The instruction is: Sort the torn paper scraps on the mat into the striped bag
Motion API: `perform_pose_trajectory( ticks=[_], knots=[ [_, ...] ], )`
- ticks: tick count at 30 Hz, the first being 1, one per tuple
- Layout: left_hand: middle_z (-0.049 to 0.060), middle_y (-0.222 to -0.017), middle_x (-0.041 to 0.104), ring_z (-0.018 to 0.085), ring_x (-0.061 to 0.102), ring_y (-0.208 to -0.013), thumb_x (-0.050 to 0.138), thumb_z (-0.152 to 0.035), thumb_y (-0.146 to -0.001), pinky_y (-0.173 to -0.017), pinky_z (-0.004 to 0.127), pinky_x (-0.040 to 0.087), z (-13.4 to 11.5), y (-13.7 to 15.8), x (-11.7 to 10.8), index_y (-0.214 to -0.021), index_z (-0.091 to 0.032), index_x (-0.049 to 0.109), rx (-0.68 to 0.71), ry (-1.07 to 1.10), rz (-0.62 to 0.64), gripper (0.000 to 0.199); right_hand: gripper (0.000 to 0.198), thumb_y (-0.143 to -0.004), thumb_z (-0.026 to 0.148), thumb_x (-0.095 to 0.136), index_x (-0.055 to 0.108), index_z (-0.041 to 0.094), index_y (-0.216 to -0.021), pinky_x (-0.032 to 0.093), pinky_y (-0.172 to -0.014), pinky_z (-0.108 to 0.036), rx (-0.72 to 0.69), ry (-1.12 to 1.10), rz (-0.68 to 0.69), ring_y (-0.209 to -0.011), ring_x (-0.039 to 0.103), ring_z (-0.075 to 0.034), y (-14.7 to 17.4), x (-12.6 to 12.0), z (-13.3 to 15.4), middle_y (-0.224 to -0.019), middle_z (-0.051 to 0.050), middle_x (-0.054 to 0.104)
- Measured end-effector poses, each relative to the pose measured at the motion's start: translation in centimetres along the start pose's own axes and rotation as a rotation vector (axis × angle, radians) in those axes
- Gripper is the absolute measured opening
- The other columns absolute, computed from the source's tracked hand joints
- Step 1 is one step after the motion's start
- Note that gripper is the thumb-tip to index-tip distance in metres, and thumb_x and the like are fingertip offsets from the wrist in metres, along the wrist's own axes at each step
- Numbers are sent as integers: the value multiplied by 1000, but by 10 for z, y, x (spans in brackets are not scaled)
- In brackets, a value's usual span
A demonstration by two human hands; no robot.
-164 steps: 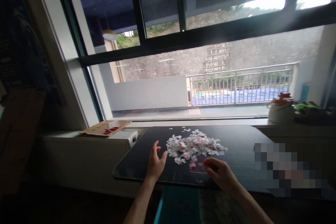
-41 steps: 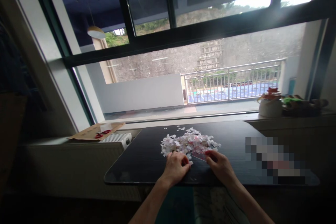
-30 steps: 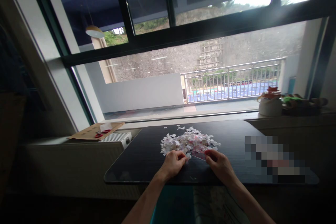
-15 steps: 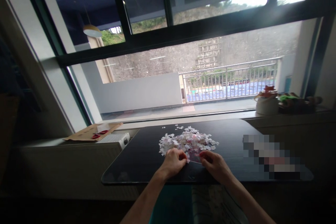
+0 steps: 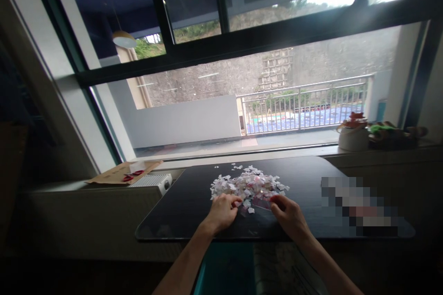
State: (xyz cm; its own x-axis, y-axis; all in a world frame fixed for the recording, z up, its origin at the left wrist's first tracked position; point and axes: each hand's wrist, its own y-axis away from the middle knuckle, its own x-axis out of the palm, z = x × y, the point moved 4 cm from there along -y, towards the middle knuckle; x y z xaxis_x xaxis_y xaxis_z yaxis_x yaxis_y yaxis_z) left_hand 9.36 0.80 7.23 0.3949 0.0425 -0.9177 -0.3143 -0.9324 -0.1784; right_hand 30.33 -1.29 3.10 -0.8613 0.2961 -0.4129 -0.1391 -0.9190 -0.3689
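Observation:
A heap of small torn paper scraps (image 5: 249, 182), white with some pinkish pieces, lies on the dark table. At the heap's near left edge is my left hand (image 5: 223, 209), its fingers curled in among the scraps; whatever they pinch is hidden. My right hand (image 5: 288, 212), at the near right side, pinches the edge of a small clear plastic piece (image 5: 262, 203), which looks like a bag or sheet and lies flat against the scraps. One loose white scrap (image 5: 251, 210) rests on the tabletop between my hands.
The dark table (image 5: 173, 216) has rounded corners. A pixelated patch (image 5: 360, 207) covers something on its right. Left, red-handled scissors (image 5: 133, 175) rest on brown paper (image 5: 110, 174) beside a white radiator (image 5: 152, 184). A white pot (image 5: 353, 138) stands on the sill. Below the table is a teal surface (image 5: 228, 267).
My hands have moved apart: the left slightly left toward the heap, the right to the right with the clear plastic. A white scrap now lies free between them.

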Motion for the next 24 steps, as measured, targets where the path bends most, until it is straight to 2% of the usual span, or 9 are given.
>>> perform_pose_trajectory(
  ticks=[3, 7, 13, 20, 24],
  knots=[
    [5, -97, 69, 24, 56, -99, 57, -21, -73, -94, 39, 34, -8, -2, 3, -108, -26, 69, 31, -27, -7, 37, 23, -75, 31, 49, 68, 19, -80, 45, -68, -29, 10, -3, -13, -69, 64, -20, -1, -1, -2, -72, -3, 70],
    [6, -91, 68, 26, 53, -102, 58, -29, -77, -96, 42, 32, -22, -7, 12, -94, -26, 73, 112, -37, 69, 23, 22, -74, 32, 49, 67, 19, -78, 44, -65, -29, 21, 2, -49, -67, 63, -20, -1, -2, -4, -68, -2, 69],
    [5, -83, 67, 25, 53, -98, 59, -26, -77, -102, 47, 24, -30, -11, 16, -75, -22, 71, 156, -60, 38, 14, 20, -73, 31, 51, 67, 20, -75, 44, -62, -27, 19, -4, -81, -62, 62, -19, -1, -2, -4, -64, -1, 67],
    [7, -86, 67, 22, 55, -97, 50, -23, -81, -101, 41, 28, -22, -14, 11, -80, -20, 68, 123, -34, 23, 18, 19, -73, 30, 51, 67, 20, -76, 44, -63, -28, 25, -27, -71, -64, 63, -20, -1, -3, -3, -67, -2, 69],
    [6, -85, 67, 24, 55, -94, 56, -29, -79, -99, 44, 29, -29, -15, 11, -78, -20, 68, 162, -26, 85, 15, 20, -73, 31, 51, 67, 20, -76, 45, -64, -29, 24, -29, -76, -66, 64, -21, 0, -3, -3, -68, -3, 70]
  ],
)
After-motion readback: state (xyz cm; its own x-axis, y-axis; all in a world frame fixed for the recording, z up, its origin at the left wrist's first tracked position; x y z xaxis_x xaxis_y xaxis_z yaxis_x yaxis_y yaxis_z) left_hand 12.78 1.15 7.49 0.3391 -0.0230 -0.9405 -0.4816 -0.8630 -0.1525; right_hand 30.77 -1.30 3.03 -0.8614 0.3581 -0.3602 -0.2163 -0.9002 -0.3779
